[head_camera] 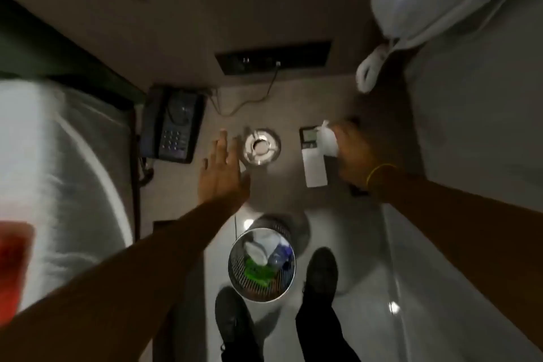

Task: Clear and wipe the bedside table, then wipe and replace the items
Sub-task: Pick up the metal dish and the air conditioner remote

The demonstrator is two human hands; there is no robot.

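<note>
The brown bedside table (264,103) stands between two beds. On it lie a black telephone (172,125) at the left, a round glass ashtray (261,146) in the middle and a white remote control (313,160) at the right. My left hand (223,169) hovers flat with fingers apart just left of the ashtray, holding nothing. My right hand (355,153) is closed on a white cloth (329,139) that sits over the right side of the remote. A yellow band circles that wrist.
A mesh waste bin (261,264) holding bottles and rubbish stands on the floor in front of the table, by my shoes. Beds with white linen flank both sides. A dark socket panel (273,57) with a cable is on the wall behind the table.
</note>
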